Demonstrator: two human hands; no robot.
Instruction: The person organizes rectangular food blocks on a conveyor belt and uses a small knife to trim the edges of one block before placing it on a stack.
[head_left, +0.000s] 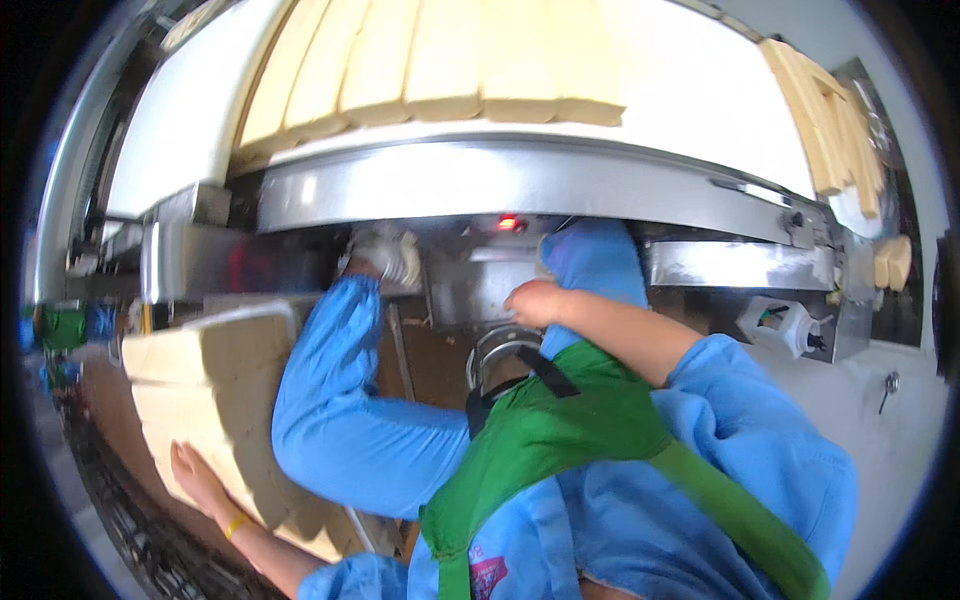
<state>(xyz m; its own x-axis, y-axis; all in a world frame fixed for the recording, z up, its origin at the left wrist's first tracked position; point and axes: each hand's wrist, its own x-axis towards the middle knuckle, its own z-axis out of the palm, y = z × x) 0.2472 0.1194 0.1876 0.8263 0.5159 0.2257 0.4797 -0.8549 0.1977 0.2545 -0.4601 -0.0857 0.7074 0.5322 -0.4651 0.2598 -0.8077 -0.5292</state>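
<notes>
My left hand (198, 474), with a yellow band at its wrist, lies against a stack of cream-coloured blocks (169, 409) at my left side. Its fingers are stretched out along the blocks' outer side. Over my right thigh, near the knee, hangs my right hand (537, 302). Those fingers curl loosely and partly hide one another; nothing shows in them. Before me, a row of long cream-coloured blocks (442, 64) lies side by side on a white work surface (697, 112).
A steel rail (480, 176) edges the work surface, with a red light (508, 222) below. More cream-coloured pieces (814, 120) stand at the far right. A cut-open white plastic container (780, 326) sits on my right. A round metal rim (480, 352) shows between my legs.
</notes>
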